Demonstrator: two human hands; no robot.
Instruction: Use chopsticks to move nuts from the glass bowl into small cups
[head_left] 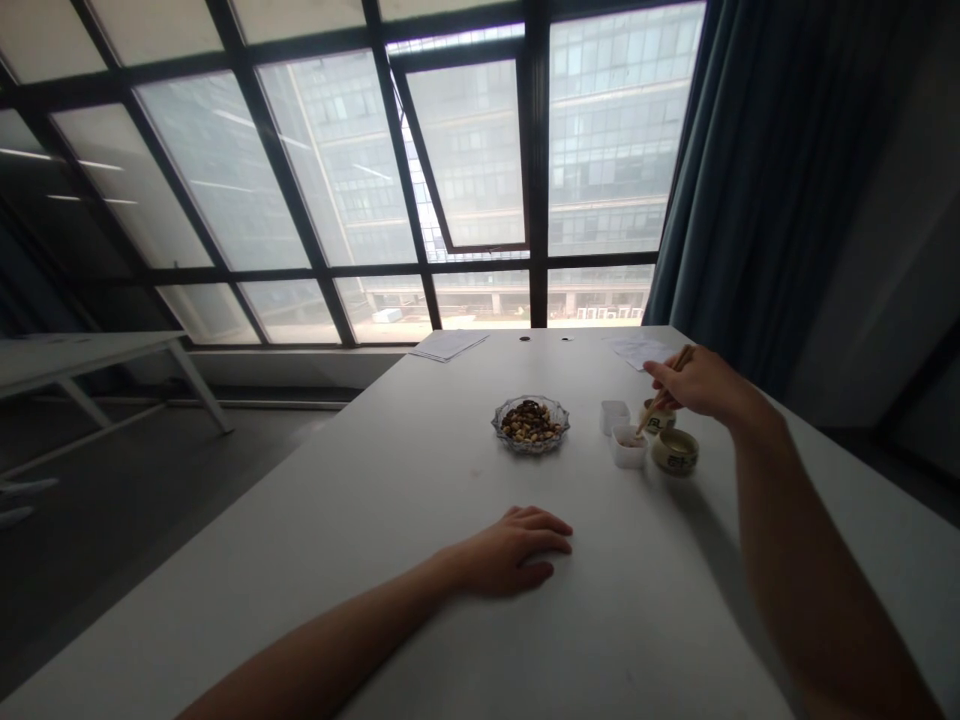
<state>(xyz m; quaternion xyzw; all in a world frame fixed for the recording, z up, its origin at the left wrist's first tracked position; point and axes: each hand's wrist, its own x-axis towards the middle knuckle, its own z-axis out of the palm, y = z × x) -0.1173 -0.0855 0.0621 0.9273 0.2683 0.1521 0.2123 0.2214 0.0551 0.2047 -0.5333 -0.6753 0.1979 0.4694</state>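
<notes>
Right grip (697, 385): upper right of the frame, raised above the counter (450, 610), narrow and holding a pair of wooden chopsticks (660, 392). The sticks slant down and to the left, their tips at the front square white plastic cup (628, 450). The tips sit at or just inside its rim; the view does not settle whether they touch it. The cup holds a small amount of pale brownish food, too small to identify.

Just behind that cup stands a second square white cup (614, 417), apparently lidded or covered. To the right are two small round ceramic pots with dark markings: the nearer (674, 452) lies below the right grip, and the farther (658, 420) is partly hidden by the chopsticks and fingers.

Left grip (514, 550): lower middle of the frame, palm down on the bare white surface, fingers loosely curled and holding nothing. It sits well apart from the cups.

Center of the counter: a cut-glass dish (530, 424) heaped with mixed brown nuts or beans, between the two hands but nearer the cups. Sheets of paper (450, 345) lie at the far edge, with another sheet (636, 350) beyond the right grip. A second white table (75, 360) stands at the left, with tall windows (465, 170) and a dark curtain (750, 180) beyond.
</notes>
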